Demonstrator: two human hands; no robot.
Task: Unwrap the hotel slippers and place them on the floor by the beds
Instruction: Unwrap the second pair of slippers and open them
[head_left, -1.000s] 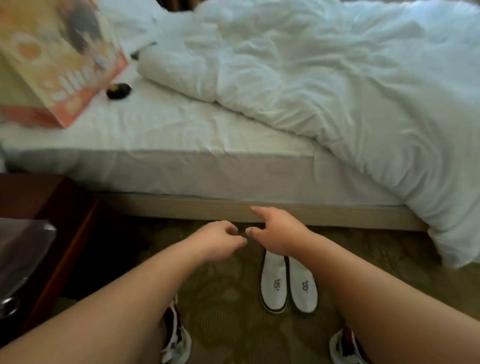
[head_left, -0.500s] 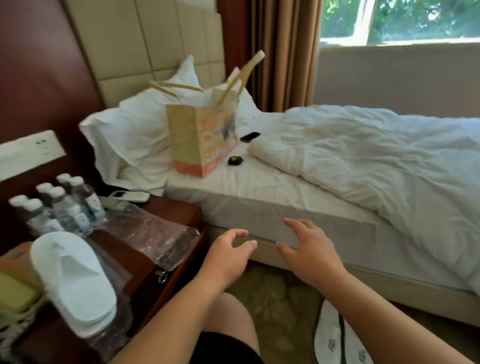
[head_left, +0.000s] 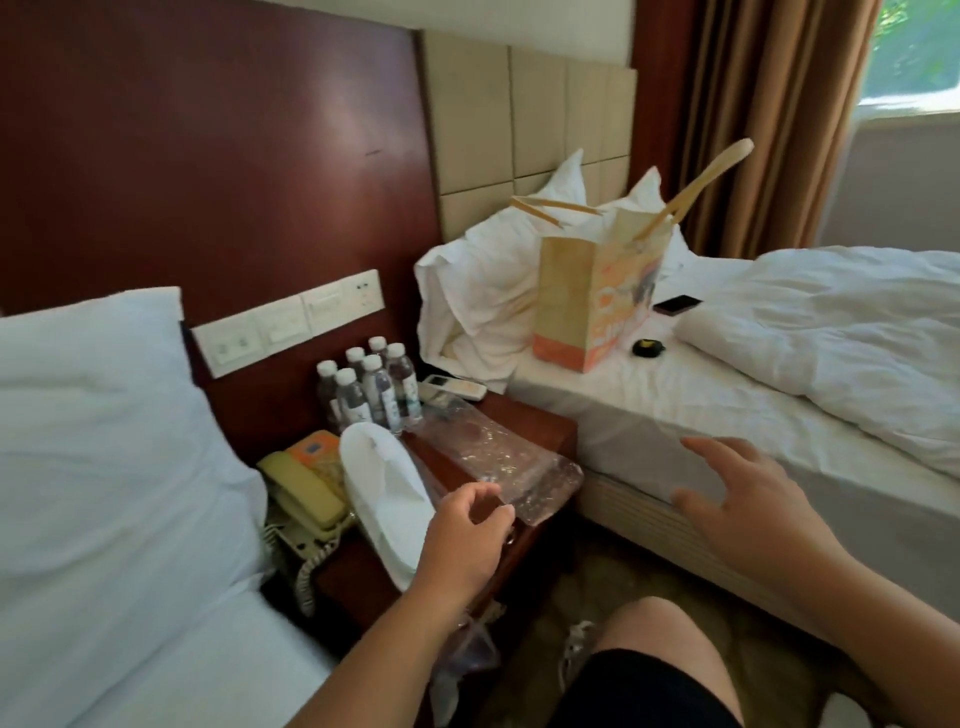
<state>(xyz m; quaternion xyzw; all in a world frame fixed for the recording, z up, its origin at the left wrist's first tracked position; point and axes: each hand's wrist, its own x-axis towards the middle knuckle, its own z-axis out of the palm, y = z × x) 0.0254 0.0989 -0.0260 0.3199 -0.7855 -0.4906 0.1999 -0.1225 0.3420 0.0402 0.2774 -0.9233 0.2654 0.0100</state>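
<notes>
Reaching empty-handed, left hand loosely curled, right hand splayed, toward 1 slipper pair not yet off nightstand.

Just left of the fingers of the left hand, the slipper was plain white. Beyond these fingers the wrapper was clear on the dark red-brown nightstand; farther left the telephone was pale yellow.

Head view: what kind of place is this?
Probably a hotel twin room: two white-sheeted beds either side of a dark wooden nightstand with white disposable slippers and clustered clear water bottles.
</notes>
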